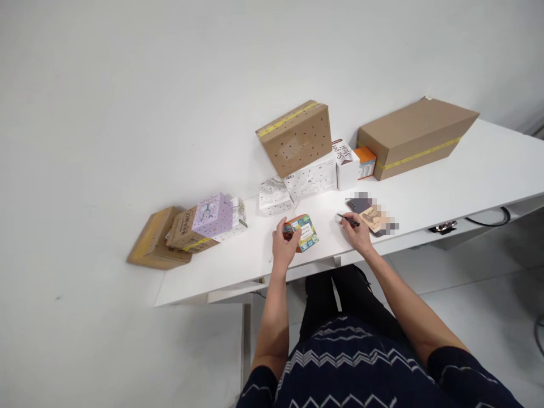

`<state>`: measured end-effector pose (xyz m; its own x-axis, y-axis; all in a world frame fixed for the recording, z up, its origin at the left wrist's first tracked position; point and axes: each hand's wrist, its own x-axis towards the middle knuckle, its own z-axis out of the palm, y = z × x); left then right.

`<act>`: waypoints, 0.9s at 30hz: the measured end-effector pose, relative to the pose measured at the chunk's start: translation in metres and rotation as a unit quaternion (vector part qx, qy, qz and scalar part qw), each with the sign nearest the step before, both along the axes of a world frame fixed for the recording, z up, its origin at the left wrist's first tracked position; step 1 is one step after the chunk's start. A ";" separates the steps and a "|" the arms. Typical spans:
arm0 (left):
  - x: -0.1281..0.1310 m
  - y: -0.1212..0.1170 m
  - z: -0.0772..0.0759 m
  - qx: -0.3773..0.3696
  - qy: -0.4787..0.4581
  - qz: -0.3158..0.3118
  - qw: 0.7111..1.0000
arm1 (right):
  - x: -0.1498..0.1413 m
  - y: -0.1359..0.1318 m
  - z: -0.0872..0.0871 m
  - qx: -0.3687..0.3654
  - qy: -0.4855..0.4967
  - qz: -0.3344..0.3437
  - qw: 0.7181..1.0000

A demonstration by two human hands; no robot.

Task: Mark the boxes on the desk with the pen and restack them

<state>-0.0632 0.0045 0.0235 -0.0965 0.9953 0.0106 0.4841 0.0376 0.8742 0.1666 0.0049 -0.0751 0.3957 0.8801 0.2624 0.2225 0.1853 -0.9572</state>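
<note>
The left hand [284,247] had its fingers curled about the small box [309,235] on the near worktop [480,170]; to its right, the right hand's [358,234] fingers pinched a black pen-like tool [349,220]. Tool and box stood apart, so work between them seemed left to do.

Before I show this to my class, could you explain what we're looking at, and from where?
No machine: a person works bare-handed, seen from a camera worn on the head, looking forward and down. At a white table, the left hand holds a small printed carton and the right hand a black pen-like tool. Beside the right hand lies what looks like a phone, partly pixelated. Behind are a "Super Meal" carton, a long brown cardboard box and a spotted brown box. A purple carton is farther left.
</note>
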 end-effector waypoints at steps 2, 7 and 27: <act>0.004 0.000 0.008 0.062 0.140 0.018 0.988 | 0.000 0.000 0.001 -0.005 0.001 0.000 1.000; 0.012 0.003 0.006 0.069 0.226 -0.005 0.972 | -0.001 -0.001 0.005 0.002 0.015 0.002 1.000; 0.028 -0.042 -0.045 0.219 0.244 -0.067 0.942 | -0.001 0.000 -0.001 0.009 0.010 0.009 1.000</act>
<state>-0.0354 -0.0370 -0.0210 0.1534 0.8876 0.4344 0.8066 -0.3664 0.4639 0.1654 0.0048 -0.0759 0.3861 0.8821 0.2700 0.1995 0.2060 -0.9580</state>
